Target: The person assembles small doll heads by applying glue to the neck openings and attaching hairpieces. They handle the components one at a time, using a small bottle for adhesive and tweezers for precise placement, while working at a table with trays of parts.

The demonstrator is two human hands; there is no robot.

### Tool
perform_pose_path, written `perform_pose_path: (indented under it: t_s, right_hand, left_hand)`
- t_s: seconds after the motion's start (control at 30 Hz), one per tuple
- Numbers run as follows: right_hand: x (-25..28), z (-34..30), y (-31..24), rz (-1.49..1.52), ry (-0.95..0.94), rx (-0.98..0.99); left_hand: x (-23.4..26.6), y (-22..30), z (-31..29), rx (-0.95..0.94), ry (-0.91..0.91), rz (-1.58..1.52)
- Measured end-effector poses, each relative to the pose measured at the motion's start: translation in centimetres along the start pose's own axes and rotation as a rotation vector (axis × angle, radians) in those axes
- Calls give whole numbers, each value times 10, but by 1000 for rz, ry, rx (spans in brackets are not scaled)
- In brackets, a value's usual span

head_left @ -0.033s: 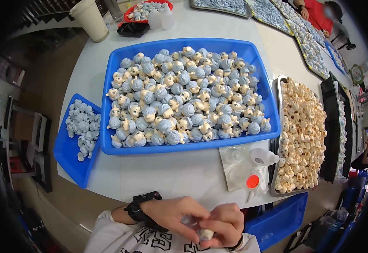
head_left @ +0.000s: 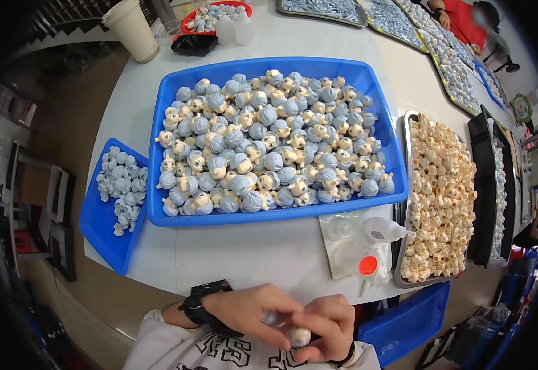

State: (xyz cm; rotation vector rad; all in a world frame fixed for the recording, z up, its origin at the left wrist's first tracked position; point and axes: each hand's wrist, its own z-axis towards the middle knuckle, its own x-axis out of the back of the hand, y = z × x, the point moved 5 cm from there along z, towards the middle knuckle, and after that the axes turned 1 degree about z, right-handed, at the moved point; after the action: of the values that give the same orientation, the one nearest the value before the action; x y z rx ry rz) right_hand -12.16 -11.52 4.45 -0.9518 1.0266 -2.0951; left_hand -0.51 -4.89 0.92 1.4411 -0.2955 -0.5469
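Observation:
Close to my body, below the table's front edge, both hands meet around a small doll head (head_left: 299, 337) with a cream-coloured surface. My left hand (head_left: 253, 310), with a black band at its wrist, curls in from the left with thumb and fingers closed at the head. From the right, my right hand (head_left: 329, 324) grips the same head between thumb and bent fingers. A pale grey-blue bit (head_left: 271, 318) shows inside the left hand; its shape is mostly hidden.
A large blue tray (head_left: 269, 217) holds many doll heads with grey-blue hair. Left of it, a smaller blue tray (head_left: 99, 231) holds loose hair pieces (head_left: 123, 179). At right are a metal tray of cream face pieces (head_left: 438, 197), a squeeze bottle (head_left: 385, 229) and a red-orange round cap (head_left: 367, 265).
The doll head has turned slightly between my fingers, and more of its cream side shows. My hands have shifted very little.

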Motion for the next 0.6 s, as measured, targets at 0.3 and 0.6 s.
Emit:
perform_pose_path:
  t_s: [0.3, 0.6]
  right_hand:
    - [22, -3, -4, 154, 32, -160]
    - [173, -58, 25, -843, 589, -799]
  left_hand:
    - [80, 33, -32, -40, 1039, -642]
    - [58, 53, -74, 254, 1258, 789]
